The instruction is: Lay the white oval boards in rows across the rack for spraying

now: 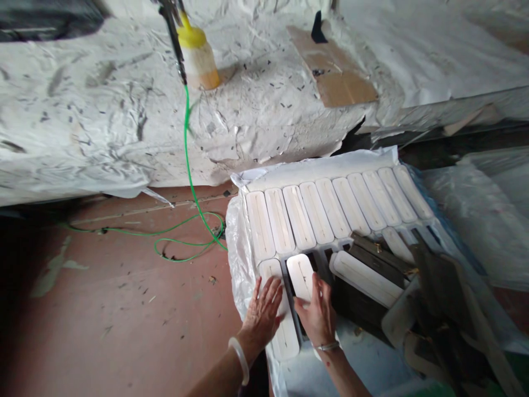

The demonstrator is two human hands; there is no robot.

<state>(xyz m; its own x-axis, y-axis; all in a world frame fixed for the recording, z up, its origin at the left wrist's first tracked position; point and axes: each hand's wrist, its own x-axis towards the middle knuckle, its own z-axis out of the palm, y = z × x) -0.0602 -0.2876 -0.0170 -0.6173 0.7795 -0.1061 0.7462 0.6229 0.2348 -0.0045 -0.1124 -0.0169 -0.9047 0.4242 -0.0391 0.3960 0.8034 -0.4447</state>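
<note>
My left hand (pixel 263 309), fingers spread, rests flat on a long white round-cornered panel (pixel 289 336) with a thin line down its middle. Beside it, my right hand (pixel 320 311) grips a similar white panel (pixel 300 273) by its right edge, thumb and fingers around it. That panel stands a little above a dark gap, and its lower part is hidden by the hand. Behind both hands runs a row of several such panels (pixel 317 212), side by side in a white-lined tray (pixel 326 168). To the right lie dark pieces with white panels (pixel 367 278) in a pile.
A cloth-covered bench (pixel 124 127) runs along the back. On it stand a yellow-capped bottle (pixel 200 58) and a piece of cardboard (pixel 336 71). A green hose (pixel 190 165) hangs down and loops on the reddish floor (pixel 136 309). Clear plastic sheeting (pixel 475 209) lies at right.
</note>
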